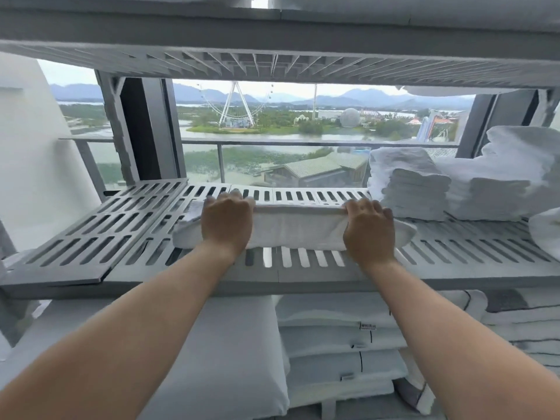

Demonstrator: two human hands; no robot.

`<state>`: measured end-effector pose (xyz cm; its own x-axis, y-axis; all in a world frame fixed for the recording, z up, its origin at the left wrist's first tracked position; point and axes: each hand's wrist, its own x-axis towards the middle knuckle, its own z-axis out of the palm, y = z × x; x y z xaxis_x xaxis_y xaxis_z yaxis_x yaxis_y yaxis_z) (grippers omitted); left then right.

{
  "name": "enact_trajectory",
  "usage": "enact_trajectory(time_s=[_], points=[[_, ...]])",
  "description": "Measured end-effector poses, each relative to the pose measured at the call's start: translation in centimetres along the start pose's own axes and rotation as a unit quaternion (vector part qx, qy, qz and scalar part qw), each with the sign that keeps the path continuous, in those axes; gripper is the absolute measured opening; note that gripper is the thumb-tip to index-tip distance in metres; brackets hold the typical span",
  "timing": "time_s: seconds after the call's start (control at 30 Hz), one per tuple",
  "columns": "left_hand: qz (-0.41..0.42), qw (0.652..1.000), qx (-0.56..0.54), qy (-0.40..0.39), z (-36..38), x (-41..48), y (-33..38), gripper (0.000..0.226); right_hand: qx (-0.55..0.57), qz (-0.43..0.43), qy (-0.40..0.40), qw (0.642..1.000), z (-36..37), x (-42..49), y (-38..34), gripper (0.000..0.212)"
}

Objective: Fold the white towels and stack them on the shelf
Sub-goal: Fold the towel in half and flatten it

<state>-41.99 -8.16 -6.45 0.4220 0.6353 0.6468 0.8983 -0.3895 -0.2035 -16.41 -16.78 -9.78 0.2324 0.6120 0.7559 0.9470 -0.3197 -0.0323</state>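
A folded white towel (298,227) lies lengthwise on the grey slotted shelf (91,237), in its middle. My left hand (227,221) grips the towel's left end, fingers curled over its far edge. At the right end my right hand (368,230) holds the towel the same way. Both forearms reach in from below. To the right on the same shelf stand stacks of folded white towels (409,186), apart from the one I hold.
A taller, looser heap of white towels (515,177) fills the shelf's right end. Another slotted shelf (272,65) hangs close overhead. Below lie pillows (230,359) and folded linens (339,344). Behind the shelf are a window and a balcony rail (272,143).
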Motion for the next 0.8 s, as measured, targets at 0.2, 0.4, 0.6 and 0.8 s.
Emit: enact_trajectory(time_s=[0.2,0.4,0.6,0.8], points=[[0.011,0.996,0.086,-0.003,4.0,7.7,-0.2,0.037,0.040,-0.078,0.018,0.996,6.0,7.9,2.2,0.015],[-0.048,0.982,0.041,-0.176,10.5,11.6,0.2,0.025,0.120,-0.094,-0.123,0.981,13.8,12.3,3.5,0.018],[-0.089,0.962,-0.077,-0.245,14.6,11.8,-1.4,0.020,0.147,-0.062,-0.312,0.937,17.6,13.2,4.4,0.019],[-0.051,0.967,-0.045,-0.247,14.7,13.1,-2.6,0.015,0.103,-0.068,-0.214,0.969,16.4,14.5,3.1,0.041]])
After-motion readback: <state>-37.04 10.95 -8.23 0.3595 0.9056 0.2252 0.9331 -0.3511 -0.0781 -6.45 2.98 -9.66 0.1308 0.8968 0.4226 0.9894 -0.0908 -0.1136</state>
